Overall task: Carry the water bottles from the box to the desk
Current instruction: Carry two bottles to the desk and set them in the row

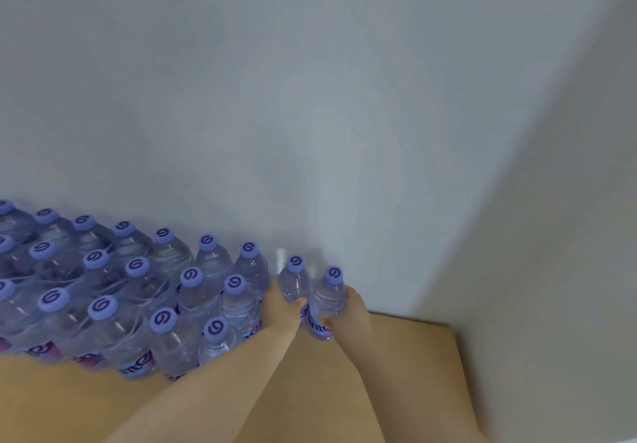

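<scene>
tan desk (406, 356), rows of water bottles (138, 291), seemingly upright

Non-task stuff only: pale grey-white wall (275, 80) fills the whole upper part of the view, plain, no marks visible. It turns a corner on the right, where a second wall face (568, 201) reads slightly warmer and greyer. The corner edge between the two runs diagonally from top right down toward the lower right. Soft shadow on the wall, centre-right. Bottom right corner shows a sliver of something light; too blurred to tell what it is.
</scene>
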Motion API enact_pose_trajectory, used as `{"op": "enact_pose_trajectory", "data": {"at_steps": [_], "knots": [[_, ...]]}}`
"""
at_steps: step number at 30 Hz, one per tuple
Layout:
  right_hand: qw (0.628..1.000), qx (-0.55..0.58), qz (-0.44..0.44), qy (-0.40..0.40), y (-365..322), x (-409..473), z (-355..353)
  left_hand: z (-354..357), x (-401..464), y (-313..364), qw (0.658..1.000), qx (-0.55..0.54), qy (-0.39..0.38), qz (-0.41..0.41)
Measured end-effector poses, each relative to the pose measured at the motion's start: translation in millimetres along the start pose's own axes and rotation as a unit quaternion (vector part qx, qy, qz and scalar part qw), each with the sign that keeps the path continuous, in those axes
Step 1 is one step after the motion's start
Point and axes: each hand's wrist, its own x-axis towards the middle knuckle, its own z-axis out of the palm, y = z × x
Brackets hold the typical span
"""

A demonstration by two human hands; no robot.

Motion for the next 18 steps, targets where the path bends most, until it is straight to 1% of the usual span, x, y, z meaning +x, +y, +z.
{"op": "enact_pose_trajectory", "data": {"at_steps": [3, 6, 8, 12, 15, 18], "knots": [[0.999, 0.03, 0.023, 0.009, -0.3, 5.3, 6.5, 3.7, 5.8, -1.7, 0.999, -0.046, 0.019, 0.006], [0.995, 0.087, 0.032, 0.036, -4.3, 11.8, 8.6, 6.1, 13.6, -4.2, 0.998, -0.032, 0.038, 0.026], [0.995, 0.086, 0.024, 0.048, -5.3, 14.5, 5.8, 6.9, 13.0, -7.1, 0.998, -0.028, 0.046, 0.037], [0.995, 0.084, 0.0, 0.055, 0.6, 12.4, 5.3, 8.5, 9.8, -15.0, 0.998, -0.034, 0.033, 0.047], [0.993, 0.098, 0.001, 0.061, 4.7, 10.3, 8.7, 10.5, 9.4, -12.3, 0.998, -0.033, 0.031, 0.038], [0.993, 0.103, 0.01, 0.063, 3.2, 3.9, 10.9, 12.0, 0.6, -4.7, 0.998, -0.01, 0.063, 0.01]]}}
